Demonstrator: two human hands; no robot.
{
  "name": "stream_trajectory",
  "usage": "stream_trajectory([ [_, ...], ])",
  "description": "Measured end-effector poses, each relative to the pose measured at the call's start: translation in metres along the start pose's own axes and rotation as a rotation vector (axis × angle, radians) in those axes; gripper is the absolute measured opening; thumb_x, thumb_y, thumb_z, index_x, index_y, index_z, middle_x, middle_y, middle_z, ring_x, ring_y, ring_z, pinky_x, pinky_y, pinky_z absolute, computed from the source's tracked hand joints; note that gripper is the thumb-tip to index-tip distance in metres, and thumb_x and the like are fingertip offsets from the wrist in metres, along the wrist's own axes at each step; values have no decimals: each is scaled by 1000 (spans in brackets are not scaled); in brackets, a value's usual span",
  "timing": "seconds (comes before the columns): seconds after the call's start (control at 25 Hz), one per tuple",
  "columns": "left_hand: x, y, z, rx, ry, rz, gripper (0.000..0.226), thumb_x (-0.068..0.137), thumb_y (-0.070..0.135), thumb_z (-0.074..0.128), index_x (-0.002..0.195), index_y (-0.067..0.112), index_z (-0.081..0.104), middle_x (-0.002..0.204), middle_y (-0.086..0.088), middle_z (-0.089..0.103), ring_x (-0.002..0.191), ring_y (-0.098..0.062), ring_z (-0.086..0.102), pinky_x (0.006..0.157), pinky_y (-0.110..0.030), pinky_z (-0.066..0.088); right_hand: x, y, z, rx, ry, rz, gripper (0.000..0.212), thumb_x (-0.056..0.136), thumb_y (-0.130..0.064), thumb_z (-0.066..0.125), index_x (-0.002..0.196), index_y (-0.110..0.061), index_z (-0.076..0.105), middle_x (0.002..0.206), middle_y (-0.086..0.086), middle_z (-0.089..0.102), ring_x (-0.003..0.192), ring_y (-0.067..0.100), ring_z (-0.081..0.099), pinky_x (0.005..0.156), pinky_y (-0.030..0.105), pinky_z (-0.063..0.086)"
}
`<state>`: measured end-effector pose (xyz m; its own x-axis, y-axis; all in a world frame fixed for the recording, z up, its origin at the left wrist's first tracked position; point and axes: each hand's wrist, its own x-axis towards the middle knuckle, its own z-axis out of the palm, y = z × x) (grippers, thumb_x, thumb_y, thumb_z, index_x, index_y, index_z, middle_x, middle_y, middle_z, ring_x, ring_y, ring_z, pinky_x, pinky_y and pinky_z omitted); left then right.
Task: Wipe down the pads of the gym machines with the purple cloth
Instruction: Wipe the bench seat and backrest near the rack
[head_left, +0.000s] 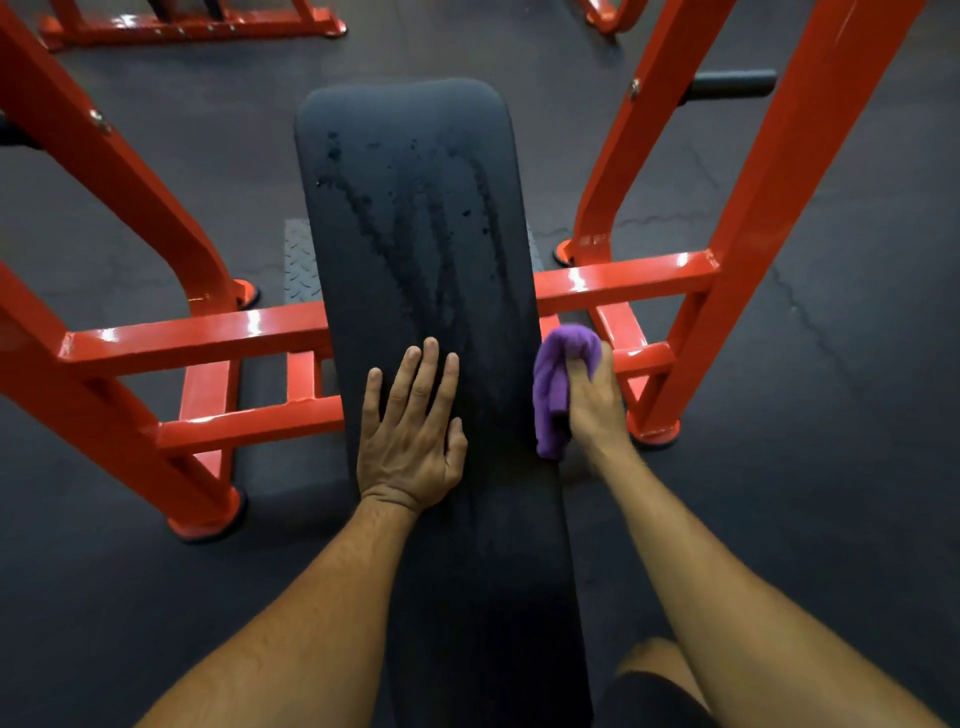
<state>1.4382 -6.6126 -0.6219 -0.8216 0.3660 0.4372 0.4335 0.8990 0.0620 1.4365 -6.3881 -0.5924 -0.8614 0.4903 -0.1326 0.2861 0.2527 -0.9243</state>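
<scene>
Here the long black padded worktop (415, 260) runs straight away; left hand (410, 441) lies flat on it, fingers (423, 379) spread, while the right hand (592, 405) grips the bunched purple cloth (558, 374) at its right edge.

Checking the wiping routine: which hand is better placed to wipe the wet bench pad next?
Right. The right hand already grips the purple cloth at the bench pad's edge; the left hand rests flat on it, holding nothing.

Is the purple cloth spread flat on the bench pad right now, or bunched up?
Bunched up. The purple cloth is wadded in the right hand, pressed against the right side edge of the bench pad, not laid flat on top.
</scene>
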Motion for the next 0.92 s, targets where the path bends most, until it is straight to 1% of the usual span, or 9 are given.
stream_trajectory([
  [0.08, 1, 1, -1, 10, 2, 2, 74, 94, 36, 42, 163, 15, 27, 172, -7, 16, 160, -22, 14, 126, -56, 16, -31, -3, -25, -61, 90, -209, 26, 101, -53, 47, 111, -29, 49, 108, 4, 62, 105, 26, 62, 82, 30, 43],
  [0.16, 1, 1, -2, 3, 16, -9, 74, 94, 35, 43, 163, 15, 28, 172, -6, 17, 159, -22, 15, 127, -55, 16, -55, -9, -39, -137, 93, -597, 18, 99, -33, 55, 117, -32, 52, 120, -1, 59, 114, 13, 56, 97, 29, 42],
  [0.2, 2, 0, -3, -2, 23, -11, 73, 94, 34, 43, 163, 15, 29, 172, -6, 18, 159, -21, 16, 127, -55, 17, -64, -6, -40, -209, 56, -760, 30, 94, -22, 57, 123, -28, 53, 130, 2, 56, 122, 12, 51, 105, 30, 39],
  [0.28, 4, 1, -5, -14, 36, -13, 73, 93, 32, 44, 162, 14, 30, 172, -6, 19, 159, -21, 18, 126, -55, 18, -72, 12, -32, -401, -62, -912, 48, 86, -18, 62, 133, -19, 51, 148, 18, 44, 139, 26, 40, 116, 42, 33],
  [0.4, 0, 1, -5, -23, 58, -22, 71, 94, 30, 44, 162, 13, 31, 171, -6, 21, 158, -21, 19, 126, -55, 19, -72, 42, -6, -670, -136, -794, 71, 81, -37, 63, 148, -29, 41, 165, 18, 20, 154, 39, 11, 119, 66, 15],
  [0.48, -3, 3, -1, -20, 72, -21, 71, 94, 29, 44, 162, 12, 31, 171, -7, 21, 158, -22, 20, 127, -54, 18, -53, 35, 13, -589, -118, -756, 71, 85, -33, 60, 152, -27, 36, 167, 16, 13, 155, 39, 4, 117, 70, 17],
  [0.6, 0, 1, 1, -7, 68, -7, 72, 93, 31, 45, 162, 12, 31, 171, -7, 21, 158, -22, 20, 127, -54, 16, 3, -21, 41, -501, -24, -825, 66, 90, -19, 57, 151, -19, 34, 164, 17, 24, 152, 44, 14, 115, 67, 24],
  [0.76, 1, 2, 0, 3, 32, -14, 75, 92, 32, 46, 162, 13, 30, 172, -6, 19, 159, -21, 17, 127, -54, 16, 101, -121, 64, -648, 70, -890, 65, 89, -29, 47, 153, -15, 43, 161, 10, 36, 150, 42, 24, 115, 64, 26],
  [0.92, 0, 0, 1, 11, 35, -21, 74, 92, 31, 46, 162, 12, 30, 172, -6, 20, 158, -22, 19, 127, -54, 16, 94, -106, 53, -575, -5, -946, 58, 92, -23, 49, 148, -8, 49, 155, 13, 44, 149, 39, 30, 122, 55, 23],
])
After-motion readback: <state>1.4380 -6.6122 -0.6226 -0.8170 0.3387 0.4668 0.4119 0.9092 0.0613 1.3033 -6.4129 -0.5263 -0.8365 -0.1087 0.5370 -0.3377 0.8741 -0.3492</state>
